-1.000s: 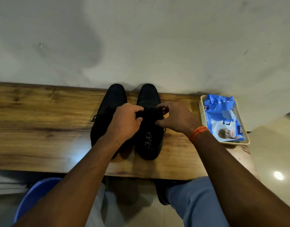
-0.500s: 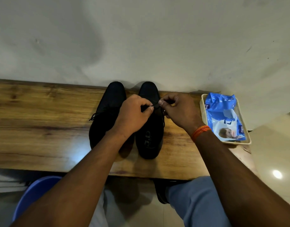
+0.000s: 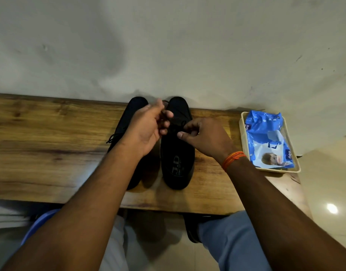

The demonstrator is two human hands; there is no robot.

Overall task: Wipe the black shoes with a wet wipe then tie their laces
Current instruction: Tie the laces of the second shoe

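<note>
- Black shoes, pair: side by side on wooden bench [image 3: 51, 137], toes to wall. Right shoe [image 3: 178, 153] in full view; left shoe [image 3: 135, 110] partly under L forearm.
- Right shoe's lace [image 3: 177, 124]: spans between both hands, over the shoe's throat.
- Left hand [image 3: 146, 130]: palm up, blurred; fingers curled on one lace end.
- Right hand [image 3: 205, 137]: thumb + fingers pinch other lace end, just above shoe.
- Left shoe's lace [image 3: 112, 138]: loose, trails onto bench.
- Wet wipes pack [image 3: 268, 137]: blue, in cream tray [image 3: 241, 132], R of shoes, well apart from hands.

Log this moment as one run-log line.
phase: lacing right shoe | left hand: holding lace | right hand: pinching lace | left shoe: lace loose
</note>
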